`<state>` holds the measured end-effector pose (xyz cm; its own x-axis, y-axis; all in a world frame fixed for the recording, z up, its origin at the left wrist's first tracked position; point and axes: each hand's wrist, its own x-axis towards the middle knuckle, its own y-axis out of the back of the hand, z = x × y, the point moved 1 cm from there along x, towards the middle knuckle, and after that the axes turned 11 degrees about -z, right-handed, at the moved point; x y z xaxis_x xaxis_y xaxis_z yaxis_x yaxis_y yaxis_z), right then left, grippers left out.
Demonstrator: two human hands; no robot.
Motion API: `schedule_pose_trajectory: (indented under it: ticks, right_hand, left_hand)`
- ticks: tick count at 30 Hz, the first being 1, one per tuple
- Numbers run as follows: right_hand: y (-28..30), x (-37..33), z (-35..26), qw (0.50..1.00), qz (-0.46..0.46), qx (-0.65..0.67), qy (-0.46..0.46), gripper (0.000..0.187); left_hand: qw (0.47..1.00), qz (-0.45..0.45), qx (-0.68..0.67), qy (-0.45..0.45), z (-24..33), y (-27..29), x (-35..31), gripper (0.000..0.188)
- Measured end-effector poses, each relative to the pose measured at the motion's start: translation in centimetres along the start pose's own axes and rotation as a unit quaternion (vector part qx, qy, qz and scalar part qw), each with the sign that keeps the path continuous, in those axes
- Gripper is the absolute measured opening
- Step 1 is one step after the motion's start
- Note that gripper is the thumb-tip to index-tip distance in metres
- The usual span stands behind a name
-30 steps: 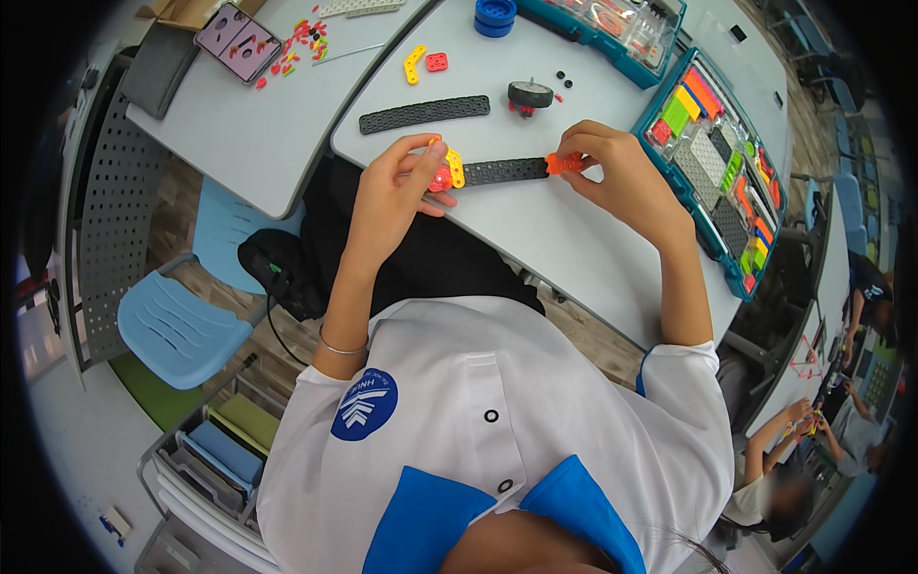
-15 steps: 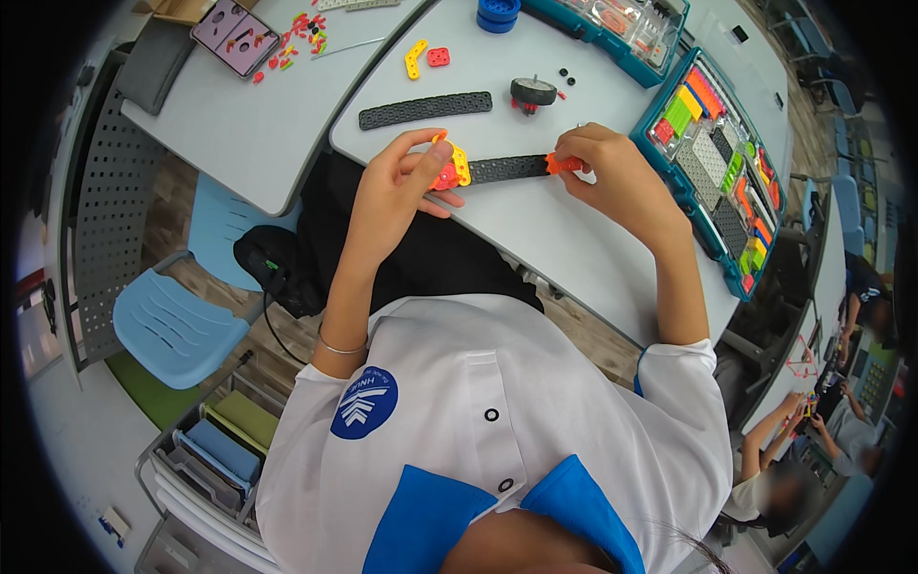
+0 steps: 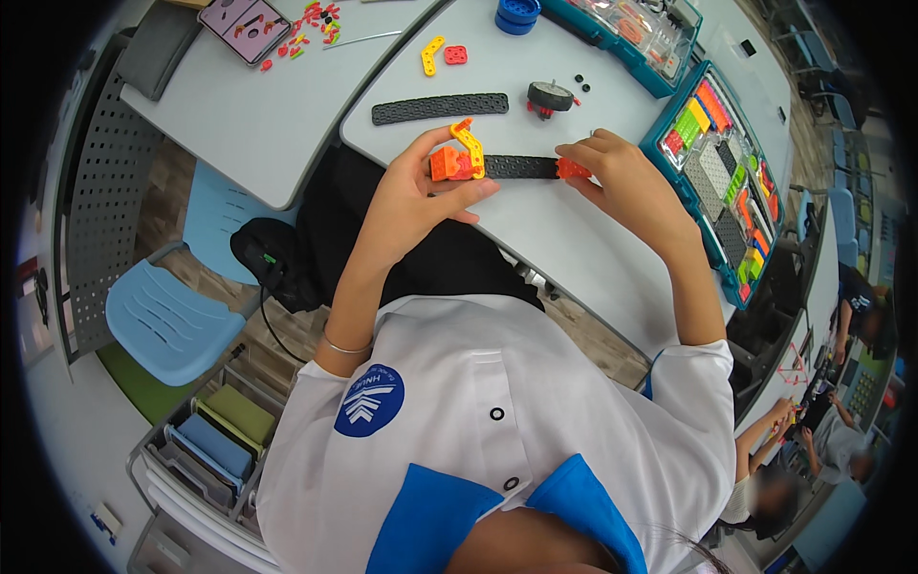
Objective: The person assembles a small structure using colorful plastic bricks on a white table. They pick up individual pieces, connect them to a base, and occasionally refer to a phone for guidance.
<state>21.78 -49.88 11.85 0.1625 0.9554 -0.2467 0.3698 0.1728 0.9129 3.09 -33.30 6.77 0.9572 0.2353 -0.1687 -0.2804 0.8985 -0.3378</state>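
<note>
Between my hands is a long black perforated beam (image 3: 521, 167) from a building kit, held over the table's near edge. At its left end sit a yellow angled connector (image 3: 470, 151) and an orange block (image 3: 447, 164). My left hand (image 3: 406, 206) is closed around that end, thumb below and fingers behind the block. My right hand (image 3: 622, 177) pinches a red-orange piece (image 3: 571, 168) at the beam's right end; its fingertips partly cover it. Beyond lies a second black beam (image 3: 440, 108), with a wheel on an axle (image 3: 551, 97) to its right.
Farther back are a yellow angled piece (image 3: 431, 55), a red plate (image 3: 456, 55) and blue wheel rims (image 3: 516, 15). An open teal case (image 3: 660, 143) of sorted parts borders the right side. Small loose pieces (image 3: 311, 26) and a phone (image 3: 245, 29) occupy the left table.
My left hand has turned its end of the assembly, and the orange block now shows beside the yellow connector. The right hand stays at the other end. The whole view has shifted slightly.
</note>
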Motion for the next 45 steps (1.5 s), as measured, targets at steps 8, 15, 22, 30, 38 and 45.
schedule_pose_trajectory:
  ticks: [8,15,22,30,38,45]
  right_hand:
    - [-0.4,0.9,0.9,0.991,-0.081,-0.098,0.049,0.023]
    - [-0.7,0.9,0.5,0.978,-0.106,-0.17,0.064,0.02]
    - [-0.9,1.1,-0.1,0.947,-0.14,-0.278,0.079,0.019]
    - [-0.9,1.1,0.4,0.963,-0.146,-0.221,0.05,0.024]
    - [0.0,1.7,0.4,0.987,-0.155,-0.031,-0.016,0.026]
    - [0.5,2.1,0.9,0.961,-0.141,0.194,-0.135,0.033]
  left_hand:
    - [0.999,-0.034,-0.013,0.009,-0.5,0.6,0.1,0.046]
    - [0.999,-0.04,-0.035,0.001,-0.9,0.9,0.2,0.035]
    - [0.998,-0.046,-0.031,-0.003,-1.0,0.8,0.3,0.029]
    - [0.998,-0.052,-0.045,-0.017,-1.2,0.7,0.3,0.033]
    - [0.999,-0.044,-0.023,-0.004,-1.8,0.8,0.1,0.031]
    - [0.999,-0.042,-0.023,-0.007,-1.6,0.8,-0.2,0.032]
